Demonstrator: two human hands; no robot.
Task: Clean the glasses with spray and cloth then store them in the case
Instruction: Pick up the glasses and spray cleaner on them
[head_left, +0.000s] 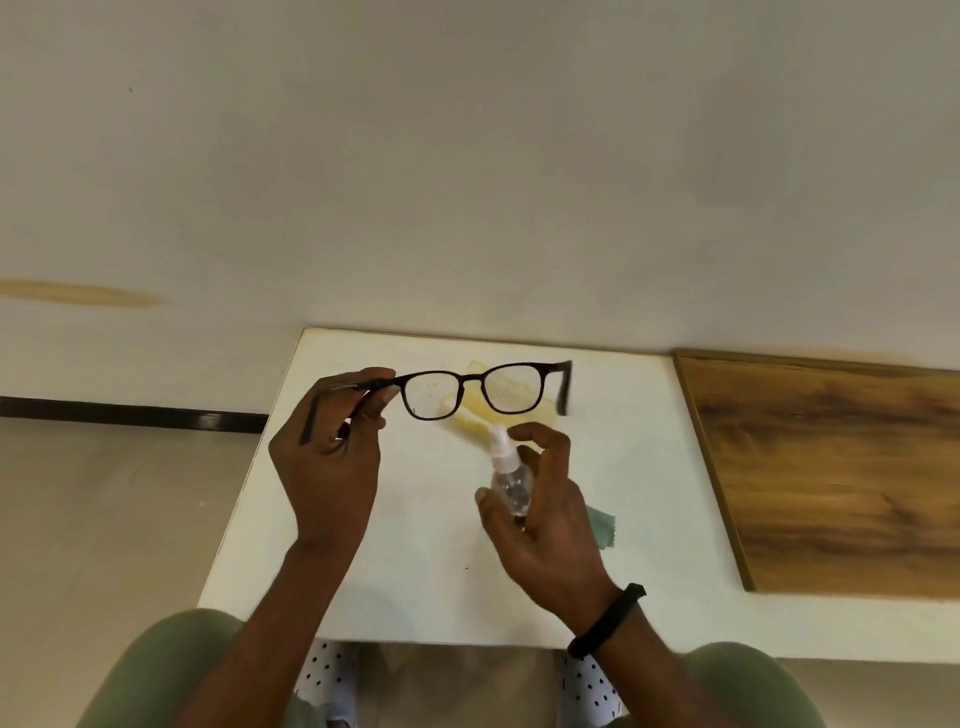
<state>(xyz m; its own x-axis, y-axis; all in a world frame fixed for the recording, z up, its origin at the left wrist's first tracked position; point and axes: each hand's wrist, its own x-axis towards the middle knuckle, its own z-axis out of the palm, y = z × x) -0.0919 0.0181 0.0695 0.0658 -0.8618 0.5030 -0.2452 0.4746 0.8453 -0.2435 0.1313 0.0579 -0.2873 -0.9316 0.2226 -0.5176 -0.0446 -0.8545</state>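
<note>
My left hand (332, 457) pinches the black-framed glasses (470, 378) by their left hinge and holds them up above the white table (415, 582), lenses facing me. Small droplets show on the left lens. My right hand (540, 509) grips a small clear spray bottle (508, 475) with a white nozzle, pointed up toward the glasses, forefinger raised over the nozzle. A pale yellow case (470, 415) lies on the table behind the glasses, partly seen through the lenses. A grey-green cloth (602, 527) peeks out to the right of my right hand, mostly hidden.
A wooden board (831, 467) lies at the table's right. The wall rises just behind the table's far edge. A black band circles my right wrist (608, 618). My knees in green trousers sit below the near edge.
</note>
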